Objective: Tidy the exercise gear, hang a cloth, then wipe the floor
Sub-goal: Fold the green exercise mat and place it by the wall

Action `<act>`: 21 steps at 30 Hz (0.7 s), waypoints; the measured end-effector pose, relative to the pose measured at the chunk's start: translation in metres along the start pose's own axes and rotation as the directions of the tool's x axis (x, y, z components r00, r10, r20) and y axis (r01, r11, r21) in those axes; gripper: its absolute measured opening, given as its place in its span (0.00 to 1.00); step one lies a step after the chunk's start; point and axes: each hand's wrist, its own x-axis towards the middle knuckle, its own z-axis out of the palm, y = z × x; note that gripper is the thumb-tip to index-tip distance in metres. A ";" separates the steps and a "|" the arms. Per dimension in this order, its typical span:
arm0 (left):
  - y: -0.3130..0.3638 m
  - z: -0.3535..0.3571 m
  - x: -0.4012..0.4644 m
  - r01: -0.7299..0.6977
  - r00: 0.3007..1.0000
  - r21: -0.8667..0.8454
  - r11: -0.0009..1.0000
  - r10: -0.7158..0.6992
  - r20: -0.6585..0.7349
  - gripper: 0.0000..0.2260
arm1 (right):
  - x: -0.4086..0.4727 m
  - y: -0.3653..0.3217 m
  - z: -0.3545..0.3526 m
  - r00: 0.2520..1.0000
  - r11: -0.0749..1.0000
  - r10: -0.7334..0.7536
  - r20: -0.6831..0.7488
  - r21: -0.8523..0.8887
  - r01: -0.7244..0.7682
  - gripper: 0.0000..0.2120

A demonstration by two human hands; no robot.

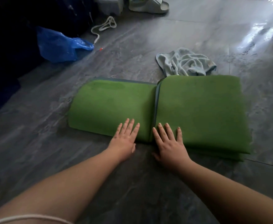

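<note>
Mat: green exercise mat (197, 110), folded flat on the grey floor (165, 38), long axis running left-right.
Left hand (124, 139): fingers spread flat on mat's near edge.
Right hand (169, 143): likewise, gripping nothing.
Cloth: pale towel (186, 62), crumpled just behind mat.

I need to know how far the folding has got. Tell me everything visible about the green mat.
The green mat lies on the grey floor, folded into stacked layers. It looks like soft foam with a teal edge. The right part sits thicker than the flatter left part. Left hand and right hand press flat on its near edge. A crumpled pale cloth touches its far edge.
</note>
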 end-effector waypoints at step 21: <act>-0.011 -0.004 0.001 0.036 0.999 -0.072 0.997 -0.035 0.015 0.39 | 0.022 -0.007 -0.012 0.991 0.992 0.128 0.035 -0.011 -0.127 0.30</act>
